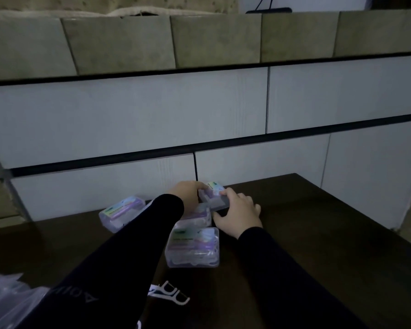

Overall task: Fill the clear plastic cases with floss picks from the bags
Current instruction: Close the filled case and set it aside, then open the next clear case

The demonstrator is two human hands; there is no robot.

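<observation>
At the near left corner of the dark tabletop (pixel 318 233) lies a crumpled clear plastic bag (pixel 7 298), partly cut off by the edge of the view. Further back, close to the far edge where the tabletop meets the white panelled wall (pixel 128 110), a clear case with a shiny label (pixel 121 213) lies tilted, with pale purple floss picks showing through its lid; the black left sleeve (pixel 128 245) crosses in front of its right end. A few loose white floss picks (pixel 171 296) lie near the front edge, just right of that sleeve.

The left hand (pixel 188 193) reaches to the far edge, its fingers curled round the left end of a small clear case (pixel 214 197) that is lifted slightly and tilted; a bright label shows on its far end. The right hand (pixel 237 213) grips the same case from the right, with fingertips on top and the thumb below its near side. What this case holds cannot be told in the dim light.

Beneath and between the two hands sits another clear case (pixel 198 216), mostly hidden by them. Nearer, between the forearms, a third closed case (pixel 192 248) lies flat, packed with white and purple floss picks under a labelled lid.
</observation>
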